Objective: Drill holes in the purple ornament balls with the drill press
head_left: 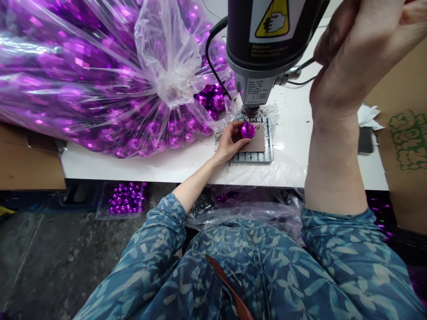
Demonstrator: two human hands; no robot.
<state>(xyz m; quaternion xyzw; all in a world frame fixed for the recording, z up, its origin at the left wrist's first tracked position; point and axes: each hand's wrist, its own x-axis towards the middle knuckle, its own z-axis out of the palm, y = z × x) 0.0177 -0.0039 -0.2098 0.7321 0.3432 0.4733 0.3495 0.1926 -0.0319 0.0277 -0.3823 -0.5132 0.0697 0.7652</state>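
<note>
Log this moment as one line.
left hand: holds purple ball under drill bit | right hand: grips press lever | bag of balls: on table

shiny purple faceted ball (247, 130) — on brown pad (256, 143)

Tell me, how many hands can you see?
2. The left hand holds a purple ball under the drill press; the right hand is raised, gripping its lever.

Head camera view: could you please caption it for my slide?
Left hand steadies a purple faceted ball under a bench drill; right hand grips its lever.
</note>
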